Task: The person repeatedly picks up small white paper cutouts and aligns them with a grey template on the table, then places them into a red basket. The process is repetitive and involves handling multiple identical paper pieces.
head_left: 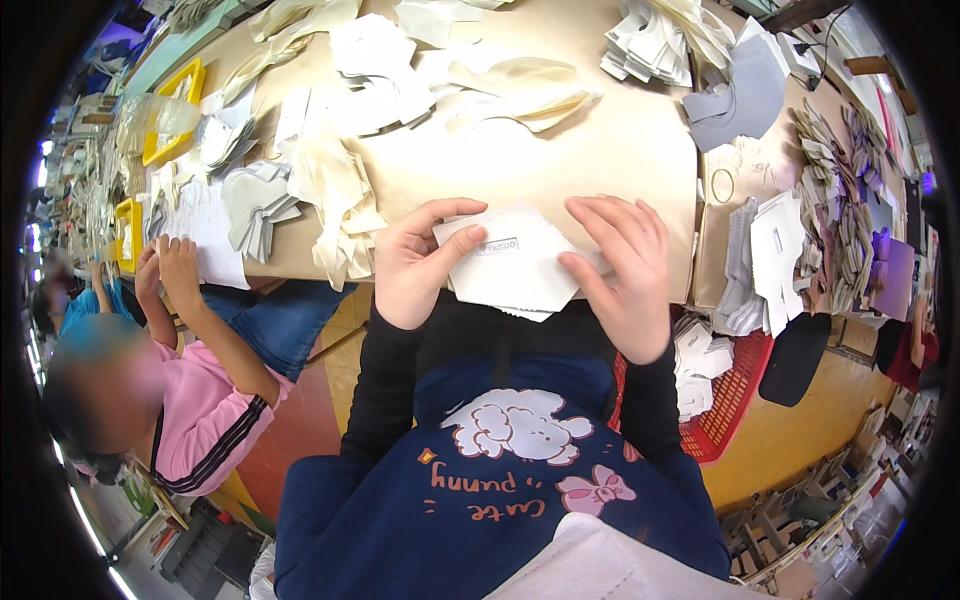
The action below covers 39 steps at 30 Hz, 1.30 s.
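At far left a co-worker's hands (pixel 165 262) rest on white pieces (pixel 215 225) at the counter (pixel 600 150) edge. The left hand (pixel 412 262) pinches the white cut piece (pixel 515 262), thumb on top, fingers (pixel 440 212) curled closed on its left edge. The right hand (pixel 625 270) grips its right side, just over the counter's near edge; a red basket (pixel 735 395) sits to the right

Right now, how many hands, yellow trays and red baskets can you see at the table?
Wearer's hands: 2, left hand and right hand, both on a white cut fabric piece
Co-worker's hands: 2
Yellow plastic trays: 2
Red plastic mesh basket: 1
Total: 7
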{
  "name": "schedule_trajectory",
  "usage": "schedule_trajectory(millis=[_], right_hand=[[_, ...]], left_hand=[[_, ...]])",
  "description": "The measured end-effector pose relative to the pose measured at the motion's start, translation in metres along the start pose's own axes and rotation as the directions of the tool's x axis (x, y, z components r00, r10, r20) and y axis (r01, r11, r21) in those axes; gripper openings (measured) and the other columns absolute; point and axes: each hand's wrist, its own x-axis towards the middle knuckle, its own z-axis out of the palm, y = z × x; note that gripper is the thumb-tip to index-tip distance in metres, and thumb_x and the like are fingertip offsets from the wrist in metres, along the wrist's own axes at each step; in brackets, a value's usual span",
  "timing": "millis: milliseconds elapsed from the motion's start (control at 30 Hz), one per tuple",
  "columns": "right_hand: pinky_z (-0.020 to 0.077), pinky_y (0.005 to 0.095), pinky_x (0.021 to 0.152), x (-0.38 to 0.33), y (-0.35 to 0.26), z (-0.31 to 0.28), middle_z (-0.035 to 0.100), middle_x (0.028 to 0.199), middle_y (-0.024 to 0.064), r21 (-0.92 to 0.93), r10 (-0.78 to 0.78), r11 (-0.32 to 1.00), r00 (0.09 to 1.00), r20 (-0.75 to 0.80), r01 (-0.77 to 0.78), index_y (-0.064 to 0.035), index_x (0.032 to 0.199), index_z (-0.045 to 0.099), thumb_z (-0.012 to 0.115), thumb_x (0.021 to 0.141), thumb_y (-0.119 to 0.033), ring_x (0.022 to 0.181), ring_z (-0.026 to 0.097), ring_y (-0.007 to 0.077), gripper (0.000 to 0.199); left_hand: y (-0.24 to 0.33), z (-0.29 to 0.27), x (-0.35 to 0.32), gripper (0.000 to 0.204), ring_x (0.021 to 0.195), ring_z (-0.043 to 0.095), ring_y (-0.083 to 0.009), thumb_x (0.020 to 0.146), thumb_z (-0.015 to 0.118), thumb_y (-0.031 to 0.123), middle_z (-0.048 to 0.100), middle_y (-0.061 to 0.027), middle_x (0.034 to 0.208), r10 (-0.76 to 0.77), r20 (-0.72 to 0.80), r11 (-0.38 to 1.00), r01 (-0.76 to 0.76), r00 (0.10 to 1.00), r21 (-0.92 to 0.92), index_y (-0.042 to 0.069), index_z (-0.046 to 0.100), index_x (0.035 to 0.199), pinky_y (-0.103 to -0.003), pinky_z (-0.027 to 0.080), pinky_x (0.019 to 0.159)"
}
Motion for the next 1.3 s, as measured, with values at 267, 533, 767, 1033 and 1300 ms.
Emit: schedule_trajectory(millis=[267, 533, 767, 1033, 1300], right_hand=[[0.0284, 0.0496, 0.112, -0.009, 0.001, 0.012, 0.065, 0.087, 0.0006, 0.058, 0.14, 0.987, 0.984, 0.114, -0.148, -0.0117, 0.11, 0.075, 0.076, 0.087, -0.019, 0.09, 0.061, 0.0195, 0.025], [0.0311, 0.0488, 0.109, -0.012, 0.006, 0.015, 0.067, 0.087, 0.0021, 0.084, 0.123, 0.989, 0.992, 0.03, -0.125, -0.0102, 0.103, 0.076, 0.076, 0.086, -0.014, 0.091, 0.063, 0.0203, 0.018], [0.0523, 0.0318, 0.077, -0.02, 0.009, 0.019, 0.071, 0.089, 0.012, 0.356, 0.404, 0.864, 0.912, -0.069, -0.356, 0.0025, 0.092, 0.072, 0.071, 0.088, -0.002, 0.084, 0.067, 0.024, 0.006], [0.0512, 0.0251, 0.071, -0.028, 0.028, 0.006, 0.07, 0.087, 0.0069, 0.533, 0.625, 0.729, 0.735, -0.263, -0.429, 0.0081, 0.104, 0.068, 0.069, 0.096, -0.008, 0.078, 0.066, 0.0124, 0.018], [0.0495, 0.0208, 0.07, -0.034, 0.033, -0.018, 0.07, 0.088, 0.006, 0.655, 0.681, 0.64, 0.691, -0.241, -0.402, 0.0088, 0.105, 0.069, 0.071, 0.096, -0.009, 0.078, 0.064, 0.0075, 0.02]], left_hand=[[-0.014, 0.004, 0.003, 0.03, 0.084, 0.069, -0.01, 0.092, 0.074, 0.004, 0.073, -0.0086, 0.097, -0.129, 0.109, 0.979, 0.145, 0.986, -0.146, -0.003, 0.067, 0.12, -0.023, 0.054, 0.071], [-0.017, 0.011, 0.003, 0.032, 0.089, 0.068, -0.0108, 0.091, 0.073, 0.003, 0.072, -0.0077, 0.099, -0.201, 0.192, 0.963, 0.23, 0.961, -0.142, -0.001, 0.066, 0.122, -0.024, 0.053, 0.077], [-0.034, 0.026, 0.006, 0.05, 0.097, 0.066, -0.011, 0.092, 0.074, 0.005, 0.068, -0.0077, 0.112, -0.108, 0.326, 0.994, 0.106, 0.939, 0.025, -0.001, 0.055, 0.138, -0.026, 0.053, 0.084], [-0.052, 0.017, 0.002, 0.043, 0.081, 0.066, -0.0112, 0.089, 0.074, -0.001, 0.072, -0.0073, 0.102, -0.269, 0.408, 0.921, 0.357, 0.872, -0.156, -0.005, 0.06, 0.13, -0.025, 0.054, 0.075], [-0.054, -0.028, 0.028, 0.056, 0.115, 0.062, -0.0209, 0.092, 0.072, 0.012, 0.068, -0.012, 0.123, 0.205, -0.308, 0.808, 0.018, 0.929, 0.589, 0.002, 0.052, 0.144, -0.036, 0.049, 0.096]])
